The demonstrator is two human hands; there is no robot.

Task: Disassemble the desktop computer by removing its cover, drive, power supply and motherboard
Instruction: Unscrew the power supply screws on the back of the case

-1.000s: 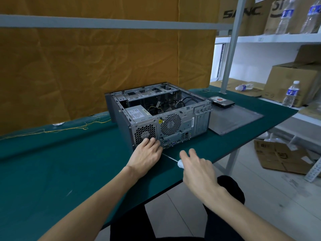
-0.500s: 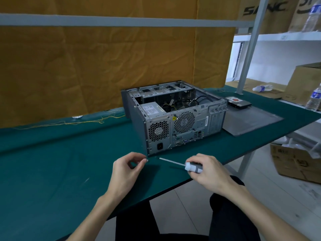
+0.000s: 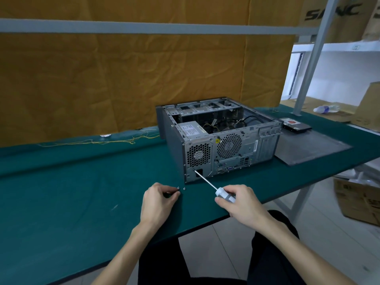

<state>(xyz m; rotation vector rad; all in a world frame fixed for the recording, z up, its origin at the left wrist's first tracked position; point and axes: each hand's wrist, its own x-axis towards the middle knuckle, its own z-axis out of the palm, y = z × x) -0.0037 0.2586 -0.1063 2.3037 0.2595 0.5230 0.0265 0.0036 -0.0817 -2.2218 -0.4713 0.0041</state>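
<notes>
Setting loose screws (image 3: 178, 188) near the table (image 3: 61, 182) edge risked them rolling off. Your left hand (image 3: 159, 200) hovered there with curled fingers, seemingly empty; your right hand (image 3: 239, 204) gripped the screwdriver (image 3: 225, 195), aimed at the computer's (image 3: 220, 138) power supply (image 3: 191, 129).

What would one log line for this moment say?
left hand: beside two screws | right hand: grips screwdriver, tip at computer rear | cover: off
</notes>
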